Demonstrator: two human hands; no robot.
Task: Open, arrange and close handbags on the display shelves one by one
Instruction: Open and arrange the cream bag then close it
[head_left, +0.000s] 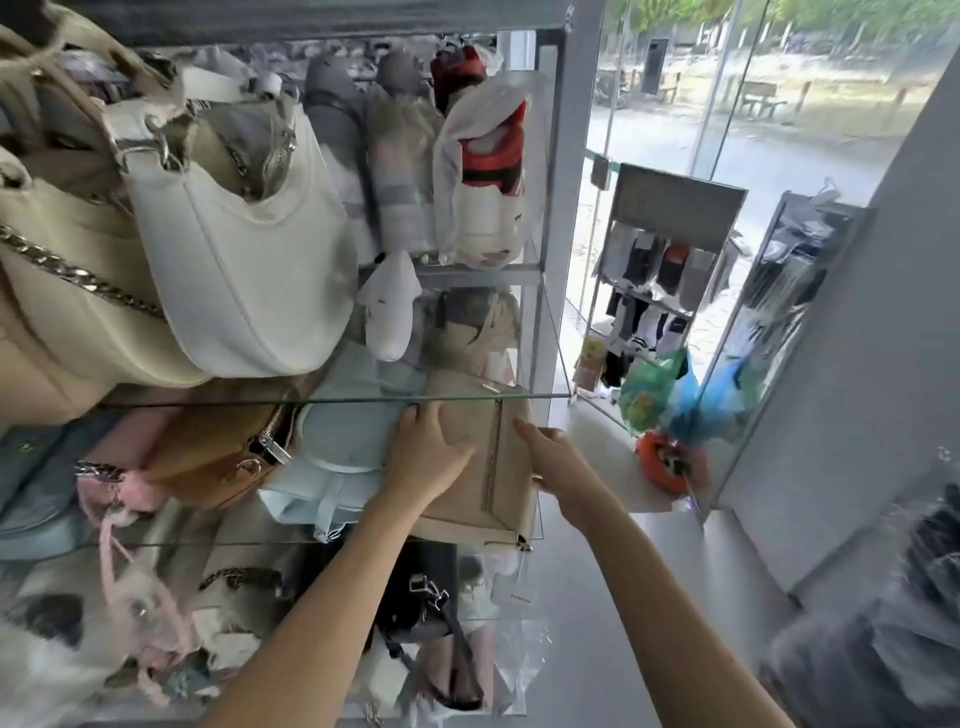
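Both hands on beige handbag (480, 467): left hand (427, 457) flat (fingers straight), right hand (558, 467) grip clamped on edge.

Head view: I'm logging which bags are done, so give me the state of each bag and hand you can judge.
Beige handbag: lying flat on the glass shelf, front zip closed.
Tan bag: on its side, zip looks partly open.
White shoulder bag: upright, top open.
Left hand: flat on the beige handbag.
Right hand: grips its right edge.
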